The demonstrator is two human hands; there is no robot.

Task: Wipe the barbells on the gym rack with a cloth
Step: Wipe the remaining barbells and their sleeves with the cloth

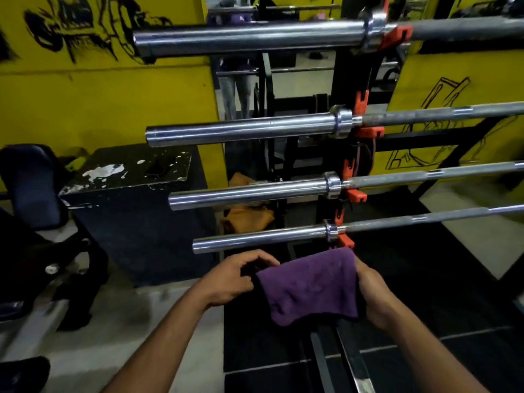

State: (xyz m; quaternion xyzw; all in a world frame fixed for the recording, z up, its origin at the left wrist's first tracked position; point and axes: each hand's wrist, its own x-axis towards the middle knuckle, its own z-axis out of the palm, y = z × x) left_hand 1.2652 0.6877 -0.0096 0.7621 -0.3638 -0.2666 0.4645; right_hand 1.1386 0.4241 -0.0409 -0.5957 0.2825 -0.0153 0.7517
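Observation:
Several chrome barbells lie one above another on a black rack with orange hooks [357,195]: a top one [249,38], a second [241,130], a third [246,192] and the lowest [261,239]. Just below the lowest bar hangs a purple cloth [309,287]. My right hand [371,290] grips its right edge, with the fingers hidden behind the fabric. My left hand [235,276] has curled fingers at the cloth's upper left corner, and I cannot tell whether it pinches the cloth.
A black box [133,199] with chipped paint stands to the left of the bar ends, with a dark padded seat [31,182] further left. An orange cloth [246,217] lies behind the rack. Yellow painted walls [113,103] rise behind. A dark floor rail [334,361] runs below my hands.

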